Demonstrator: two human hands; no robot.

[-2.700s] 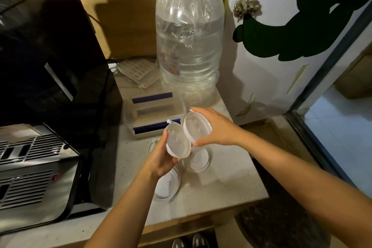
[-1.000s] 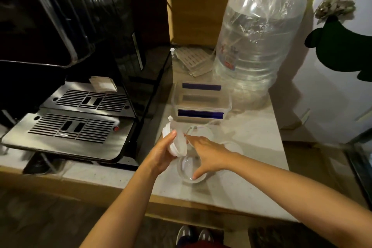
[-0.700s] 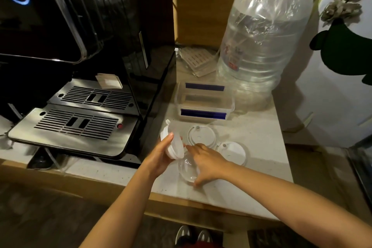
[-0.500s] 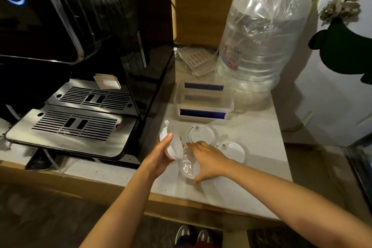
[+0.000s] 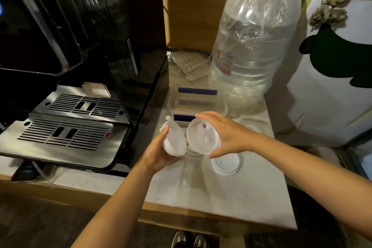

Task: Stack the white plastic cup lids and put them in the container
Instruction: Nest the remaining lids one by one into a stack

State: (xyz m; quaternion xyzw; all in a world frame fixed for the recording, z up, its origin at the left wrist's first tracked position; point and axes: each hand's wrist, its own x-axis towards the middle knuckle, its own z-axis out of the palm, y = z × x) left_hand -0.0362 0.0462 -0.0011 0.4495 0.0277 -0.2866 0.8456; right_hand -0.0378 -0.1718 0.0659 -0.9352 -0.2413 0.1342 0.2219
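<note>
My left hand (image 5: 156, 152) grips a small stack of white plastic cup lids (image 5: 174, 140), tilted on edge above the counter. My right hand (image 5: 227, 134) holds a single white lid (image 5: 202, 139) by its rim, just right of the stack and close to it. Another lid (image 5: 225, 164) lies flat on the counter under my right wrist. A further lid (image 5: 192, 150) shows partly between and below the two held ones. The clear rectangular container (image 5: 198, 101) with blue strips stands open just behind my hands.
A black coffee machine (image 5: 80, 56) with a steel drip tray (image 5: 66, 133) fills the left. A large water bottle (image 5: 255, 42) wrapped in plastic stands behind the container. The counter's front edge (image 5: 201, 215) is near; a white fridge (image 5: 332, 66) is at right.
My right hand has lifted a lid off the counter and brought it up beside the stack in my left hand. The left hand has risen a little.
</note>
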